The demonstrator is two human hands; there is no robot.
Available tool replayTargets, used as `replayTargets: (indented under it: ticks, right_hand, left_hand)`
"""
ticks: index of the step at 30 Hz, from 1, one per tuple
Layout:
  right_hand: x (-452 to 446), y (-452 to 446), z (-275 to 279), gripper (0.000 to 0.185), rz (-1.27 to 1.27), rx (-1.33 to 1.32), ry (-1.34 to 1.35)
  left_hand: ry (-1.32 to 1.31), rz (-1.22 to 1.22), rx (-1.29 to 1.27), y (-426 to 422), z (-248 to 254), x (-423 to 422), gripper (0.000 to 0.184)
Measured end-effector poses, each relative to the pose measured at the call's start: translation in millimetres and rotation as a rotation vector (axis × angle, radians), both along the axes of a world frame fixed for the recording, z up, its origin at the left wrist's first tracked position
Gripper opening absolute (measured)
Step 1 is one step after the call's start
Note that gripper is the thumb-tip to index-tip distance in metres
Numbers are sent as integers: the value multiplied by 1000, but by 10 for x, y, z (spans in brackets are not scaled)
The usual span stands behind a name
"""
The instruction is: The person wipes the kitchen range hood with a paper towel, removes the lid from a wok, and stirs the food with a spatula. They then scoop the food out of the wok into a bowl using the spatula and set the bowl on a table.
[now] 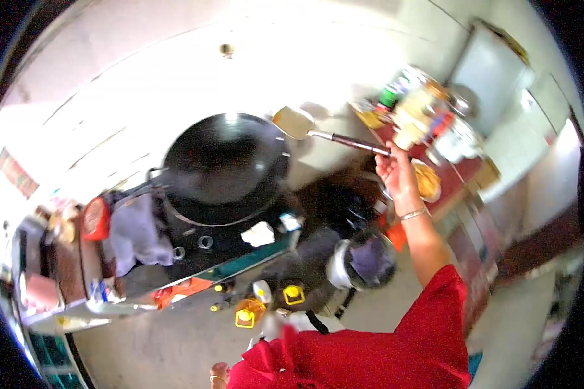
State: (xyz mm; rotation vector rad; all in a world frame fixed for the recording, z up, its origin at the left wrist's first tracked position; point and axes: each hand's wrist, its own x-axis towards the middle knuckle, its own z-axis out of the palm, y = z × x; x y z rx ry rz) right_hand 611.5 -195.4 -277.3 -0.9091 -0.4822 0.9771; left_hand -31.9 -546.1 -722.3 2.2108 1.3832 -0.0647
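My right hand [396,172] is closed round the dark handle of a metal spatula [294,123], whose broad blade points left, beside the wok's upper right rim. The large black wok [224,170] sits on the black stove [230,243], with nothing visible inside it. Low in the view, at the edge of my red clothing, my left hand [219,371] hangs down; its fingers are too small and blurred to make out. A white crumpled cloth or paper [259,234] lies on the stove in front of the wok.
A grey cloth [136,227] and a red packet [96,219] lie left of the wok. Oil bottles [249,312] stand on the floor. A bin [368,260] is below my right arm. Food and packages crowd the red table [466,170], with a bowl [428,182] near my hand.
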Motion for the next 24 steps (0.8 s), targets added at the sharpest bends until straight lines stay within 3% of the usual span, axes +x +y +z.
replayTargets:
  ticks: [2,3,5,8,9,17,22,24]
  right_hand:
    - [425,-533,203,28,-171,-15,-204]
    - [544,-798,329,28,-262,-50,-318]
    - [722,-1253,527,28,-407,-86,-509]
    - [886,-1682,643,18,-590,-187,-714]
    - [948,-1767,619,18,-608,-192,-715]
    - [1207,-1997,222,24,-561,-249,-1680]
    - [1128,-1962,174,26,-509,-379,-1665]
    - [1150,-1924,118,26,-495,-417,-1640]
  left_hand:
    - [-535,1246,-783,378,18,70,11]
    - [-512,1192,-808,515,-5,66,11]
    - [-570,1317,-776,765,-266,-48,14]
    - [-520,1159,-737,1123,-172,11,15]
    - [-574,1198,-769,1221,-161,36,12]
    - [-585,1216,-823,1388,-61,160,9]
    - [-591,1270,-845,999,-388,-188,3]
    - [120,-226,-45,925,-507,-428,5]
